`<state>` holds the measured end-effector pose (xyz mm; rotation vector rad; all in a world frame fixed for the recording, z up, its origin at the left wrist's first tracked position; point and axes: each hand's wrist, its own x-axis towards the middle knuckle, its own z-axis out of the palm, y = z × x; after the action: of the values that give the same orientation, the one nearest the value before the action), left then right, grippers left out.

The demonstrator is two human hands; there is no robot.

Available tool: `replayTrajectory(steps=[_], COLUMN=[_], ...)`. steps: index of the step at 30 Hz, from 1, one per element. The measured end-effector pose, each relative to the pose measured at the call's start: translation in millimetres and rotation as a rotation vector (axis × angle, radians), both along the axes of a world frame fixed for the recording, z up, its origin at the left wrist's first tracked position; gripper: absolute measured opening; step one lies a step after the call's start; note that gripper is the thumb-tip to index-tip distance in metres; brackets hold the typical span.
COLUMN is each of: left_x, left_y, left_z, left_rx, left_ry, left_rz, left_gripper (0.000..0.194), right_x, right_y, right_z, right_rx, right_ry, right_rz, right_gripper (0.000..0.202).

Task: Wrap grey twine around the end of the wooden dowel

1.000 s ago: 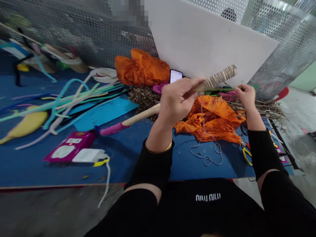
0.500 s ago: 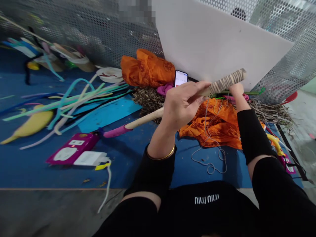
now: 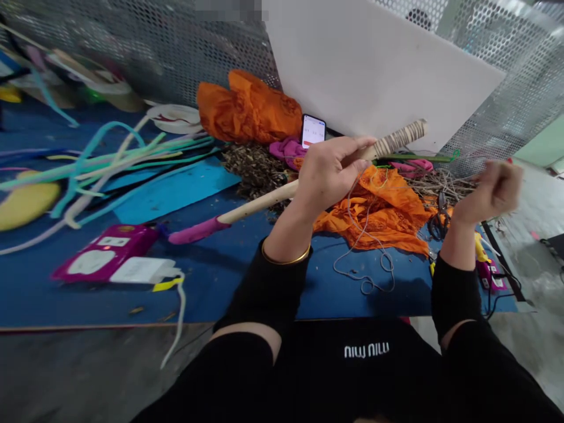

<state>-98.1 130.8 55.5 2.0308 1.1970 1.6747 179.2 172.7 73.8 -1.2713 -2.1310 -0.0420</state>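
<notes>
My left hand [image 3: 330, 173] is wrapped round a long pale stick [image 3: 264, 201], held slanting above the blue table. Thin cord [image 3: 400, 138] is wound in many turns about its upper right end, and purple material [image 3: 198, 230] covers its lower left end. Out to the right, my right hand [image 3: 491, 191] is raised with its fingers pinched together; a faint thread seems to run toward it from the stick, but what lies between the fingertips is too small to name. Loose grey string [image 3: 368, 235] hangs below the stick and curls on the table.
Orange cloth [image 3: 379, 220] lies beneath the stick, with another orange bundle [image 3: 249, 111] behind. A phone [image 3: 313, 131] leans at the back near a white board [image 3: 374, 64]. Purple power strip [image 3: 110, 252], coloured tubes [image 3: 118, 170] and a blue sheet [image 3: 171, 191] lie left; dry twigs [image 3: 445, 185] lie right.
My right hand has moved from behind the stick's wound end out to the right, nearer me. My left hand still grips the stick. The view has shifted slightly.
</notes>
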Motion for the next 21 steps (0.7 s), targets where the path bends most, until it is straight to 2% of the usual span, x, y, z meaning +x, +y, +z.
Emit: replayTrajectory(steps=[5,7,9,11,12,14,16,17,19,21], left_x=[9.8,13.1,17.9,24.4,28.2,35.5,40.7,42.2,42.8,41.7], left_y=[0.5,0.3,-0.7,-2.6,-3.7,-5.4,-5.9,-5.5,-3.7,-0.7], left_z=[-1.7,-2.4,-3.0,-3.8,-4.4,-6.2,-8.4,-9.5,-11.4,-12.6], left_rx=[-0.026,-0.041,-0.062,-0.090,-0.102,-0.128,-0.154,-0.165,-0.168,-0.148], left_ry=[-0.016,-0.007,-0.007,-0.010,-0.014,-0.022,-0.032,-0.038,-0.052,-0.060], left_rz=[-0.057,-0.065,-0.079,-0.119,-0.146,-0.198,-0.222,-0.219,-0.189,-0.152], left_gripper=[0.036,0.037,0.038,0.037,0.037,0.036,0.036,0.036,0.038,0.039], right_x=[6.2,7.8,1.8,-14.1,-24.9,-47.4,-63.9,-67.9,-67.5,-59.5], right_y=[-17.6,-19.2,-21.1,-23.5,-24.8,-27.2,-29.8,-31.5,-36.1,-42.6], right_z=[-14.5,-19.6,-26.9,-37.3,-43.4,-55.4,-64.0,-66.0,-64.6,-58.1], right_rx=[0.048,0.090,0.176,0.204,0.147,-0.130,-0.379,-0.467,-0.529,-0.424], right_ry=[-0.083,-0.031,0.125,0.375,0.516,0.726,0.844,0.855,0.808,0.711], right_rz=[-0.192,-0.279,-0.311,-0.170,-0.016,0.322,0.509,0.553,0.532,0.398], right_gripper=[0.025,0.024,0.026,0.029,0.030,0.040,0.049,0.050,0.042,0.034])
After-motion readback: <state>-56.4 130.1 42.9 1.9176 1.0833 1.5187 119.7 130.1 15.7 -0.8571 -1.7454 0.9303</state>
